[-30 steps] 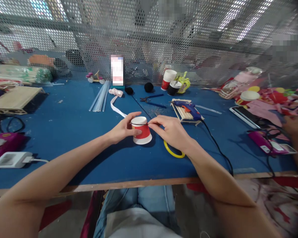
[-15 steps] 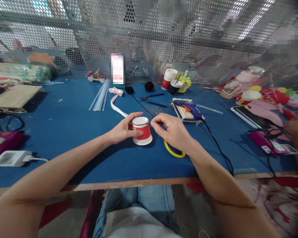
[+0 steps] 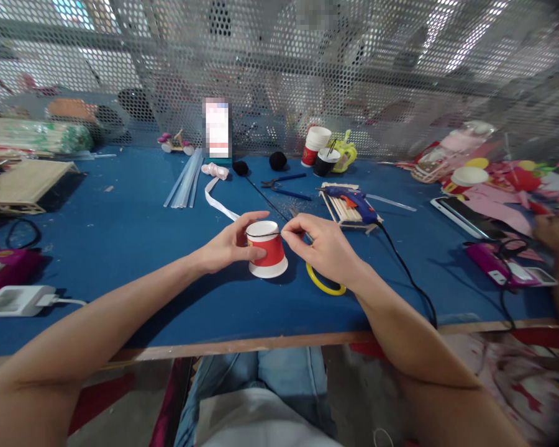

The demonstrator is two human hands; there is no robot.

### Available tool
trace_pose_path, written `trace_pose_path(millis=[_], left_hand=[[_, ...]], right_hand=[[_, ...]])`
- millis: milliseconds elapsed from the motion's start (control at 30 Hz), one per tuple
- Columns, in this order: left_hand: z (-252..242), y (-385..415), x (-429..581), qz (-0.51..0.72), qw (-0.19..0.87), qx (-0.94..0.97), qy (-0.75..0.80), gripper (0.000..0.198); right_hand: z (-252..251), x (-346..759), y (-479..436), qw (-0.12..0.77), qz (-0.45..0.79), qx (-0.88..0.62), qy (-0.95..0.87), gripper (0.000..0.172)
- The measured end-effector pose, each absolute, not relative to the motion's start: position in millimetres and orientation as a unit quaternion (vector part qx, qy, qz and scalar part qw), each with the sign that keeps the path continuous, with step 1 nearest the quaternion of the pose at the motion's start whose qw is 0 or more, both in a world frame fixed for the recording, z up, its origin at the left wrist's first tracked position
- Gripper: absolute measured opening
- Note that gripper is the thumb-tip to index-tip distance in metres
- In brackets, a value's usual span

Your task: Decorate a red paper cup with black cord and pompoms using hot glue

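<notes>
My left hand grips the side of a red and white paper cup, thumb in front and fingers behind. The cup's white rolled base shows at the bottom, close to the table. Around the cup's upper white band runs a black cord. My right hand pinches that cord between thumb and fingertips, just right of the cup. Beneath the right hand lie scissors with a yellow handle, their blades mostly hidden. Black yarn leads back from here to a small black ball.
A blue glue gun rests on a stick rack, its cable trailing to the table edge. Pliers, glue sticks, white ribbon and stacked cups lie beyond. Another person's hand is at the right.
The view has shifted slightly. The cup leans a little more in my left hand, and my right hand still pinches the cord beside it.
</notes>
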State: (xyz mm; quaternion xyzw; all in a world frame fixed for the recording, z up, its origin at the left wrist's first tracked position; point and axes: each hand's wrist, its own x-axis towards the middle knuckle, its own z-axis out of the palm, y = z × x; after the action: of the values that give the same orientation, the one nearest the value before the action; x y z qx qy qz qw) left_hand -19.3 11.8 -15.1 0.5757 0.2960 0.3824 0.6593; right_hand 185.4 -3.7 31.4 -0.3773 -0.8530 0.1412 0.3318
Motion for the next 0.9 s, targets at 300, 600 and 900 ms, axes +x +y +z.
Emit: trace_pose_path(millis=[300,600,900], left_hand=[[-12.4,10.8,-20.7,0.378,0.656,0.585,0.293,0.074],[-15.8,13.8,-22.7,0.379,0.655,0.58,0.303,0.076],[-11.6,11.5,-22.2,0.37,0.673,0.573,0.285,0.076]], right_hand=[[31.8,186.4,-6.1,0.335,0.162,-0.38,-0.847,0.011],[32.7,187.1,-9.7,0.339,0.169,-0.364,-0.851,0.01],[31.6,187.9,-7.8,0.34,0.162,-0.379,-0.845,0.011]])
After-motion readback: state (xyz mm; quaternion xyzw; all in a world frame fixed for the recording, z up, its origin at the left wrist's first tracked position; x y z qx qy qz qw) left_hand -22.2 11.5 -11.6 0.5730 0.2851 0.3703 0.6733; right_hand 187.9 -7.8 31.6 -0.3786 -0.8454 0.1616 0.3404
